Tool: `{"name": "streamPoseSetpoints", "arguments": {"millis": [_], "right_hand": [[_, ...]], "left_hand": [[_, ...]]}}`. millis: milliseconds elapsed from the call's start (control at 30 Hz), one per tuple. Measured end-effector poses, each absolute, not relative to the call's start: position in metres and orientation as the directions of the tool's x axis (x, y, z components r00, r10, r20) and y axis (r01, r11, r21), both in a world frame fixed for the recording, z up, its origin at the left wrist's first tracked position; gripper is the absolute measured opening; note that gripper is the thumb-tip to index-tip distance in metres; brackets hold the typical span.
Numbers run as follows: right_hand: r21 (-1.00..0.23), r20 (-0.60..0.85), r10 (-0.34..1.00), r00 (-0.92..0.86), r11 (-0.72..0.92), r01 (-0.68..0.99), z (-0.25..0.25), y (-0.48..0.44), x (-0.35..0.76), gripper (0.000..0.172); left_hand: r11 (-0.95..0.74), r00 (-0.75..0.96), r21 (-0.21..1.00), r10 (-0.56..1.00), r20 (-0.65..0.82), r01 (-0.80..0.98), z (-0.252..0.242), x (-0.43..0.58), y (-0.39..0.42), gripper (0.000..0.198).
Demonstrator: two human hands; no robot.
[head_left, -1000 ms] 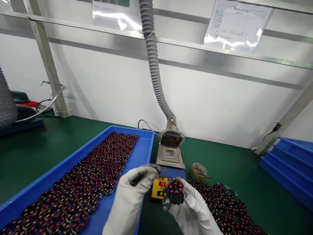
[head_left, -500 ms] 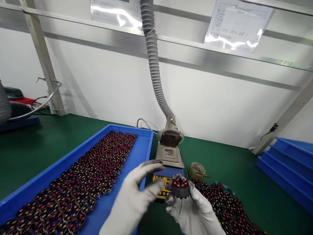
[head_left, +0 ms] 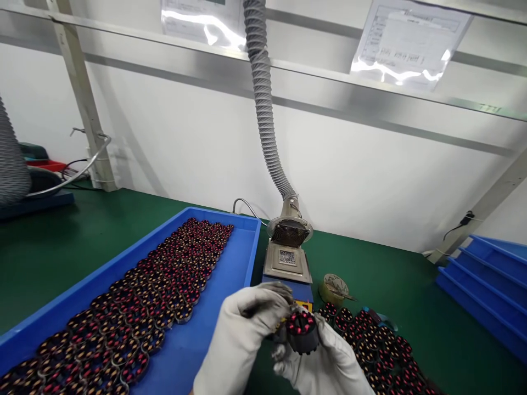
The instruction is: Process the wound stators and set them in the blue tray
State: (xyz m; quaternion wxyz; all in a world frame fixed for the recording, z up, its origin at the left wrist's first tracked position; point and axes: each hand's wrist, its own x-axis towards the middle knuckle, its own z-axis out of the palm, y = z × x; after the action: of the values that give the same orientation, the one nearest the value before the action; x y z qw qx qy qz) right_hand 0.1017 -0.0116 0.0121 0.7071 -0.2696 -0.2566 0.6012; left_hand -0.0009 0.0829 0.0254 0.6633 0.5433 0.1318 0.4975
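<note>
Both of my hands wear white gloves with dark, soiled fingertips. A round black part [head_left: 302,334] with red and dark pieces around its top sits in my right hand [head_left: 329,356], whose fingers close around its sides. My left hand [head_left: 249,323] has its fingers bent and drawn together at the part's upper left edge. Its fingertips touch the part, though what lies between them is partly hidden. Just behind the hands stands a small blue machine with a metal top plate [head_left: 287,260]. My left hand covers most of its yellow front panel.
A long blue tray [head_left: 222,263] at the left holds rows of similar round parts [head_left: 164,285]. More parts [head_left: 379,345] lie on the green table [head_left: 395,280] at the right. Behind them is a round tin [head_left: 334,288]. Stacked blue trays [head_left: 486,291] stand far right. A grey hose [head_left: 265,109] hangs overhead.
My left hand has moved right; its spread fingers have closed in at the part. The part has tilted and sunk slightly in my right hand. The whole view has shifted a little.
</note>
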Motion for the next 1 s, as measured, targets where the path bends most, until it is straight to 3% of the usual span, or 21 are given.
{"name": "streamPoseSetpoints", "arguments": {"millis": [100, 200, 300, 500, 667, 767, 867, 933, 1000], "right_hand": [[-0.641, 0.024, 0.992, 0.127, 0.113, -0.759, 0.013, -0.013, 0.104, 0.034], [-0.616, 0.007, 0.988, 0.151, 0.124, -0.778, 0.017, -0.014, 0.104, 0.030], [-0.633, -0.002, 0.978, 0.209, 0.161, -0.757, 0.015, -0.011, 0.106, 0.032], [-0.777, 0.184, 0.842, 0.507, 0.441, -0.450, -0.022, -0.003, 0.124, 0.051], [-0.844, 0.260, 0.758, 0.599, 0.479, -0.240, -0.023, -0.002, 0.128, 0.038], [-0.814, 0.448, 0.577, 0.683, 0.579, 0.045, -0.014, -0.003, 0.114, 0.035], [-0.683, 0.696, 0.330, 0.638, 0.579, 0.445, -0.013, -0.005, 0.096, 0.026], [-0.643, 0.762, 0.307, 0.570, 0.463, 0.610, -0.016, -0.009, 0.088, 0.028], [-0.678, 0.735, 0.378, 0.563, 0.375, 0.633, -0.019, -0.012, 0.085, 0.035]], "left_hand": [[-0.123, 0.443, 0.903, 0.839, 0.316, -0.411, 0.030, -0.009, 0.089, 0.008], [-0.176, 0.648, 0.948, 0.695, 0.310, -0.265, 0.037, -0.012, 0.088, 0.015], [-0.164, 0.665, 0.909, 0.633, 0.396, -0.384, 0.037, -0.006, 0.081, 0.016], [-0.456, 0.432, 0.739, 0.609, 0.666, -0.497, 0.029, -0.001, 0.072, 0.021], [-0.482, 0.371, 0.717, 0.629, 0.683, -0.504, 0.034, -0.014, 0.069, 0.011], [-0.337, 0.418, 0.835, 0.746, 0.519, -0.436, 0.038, -0.018, 0.070, 0.004], [0.043, 0.656, 0.916, 0.712, 0.252, -0.400, 0.039, -0.011, 0.068, 0.033], [0.198, 0.749, 0.899, 0.636, 0.186, -0.391, 0.035, -0.001, 0.064, 0.037], [0.251, 0.721, 0.862, 0.671, 0.174, -0.441, 0.028, 0.009, 0.059, 0.030]]}}
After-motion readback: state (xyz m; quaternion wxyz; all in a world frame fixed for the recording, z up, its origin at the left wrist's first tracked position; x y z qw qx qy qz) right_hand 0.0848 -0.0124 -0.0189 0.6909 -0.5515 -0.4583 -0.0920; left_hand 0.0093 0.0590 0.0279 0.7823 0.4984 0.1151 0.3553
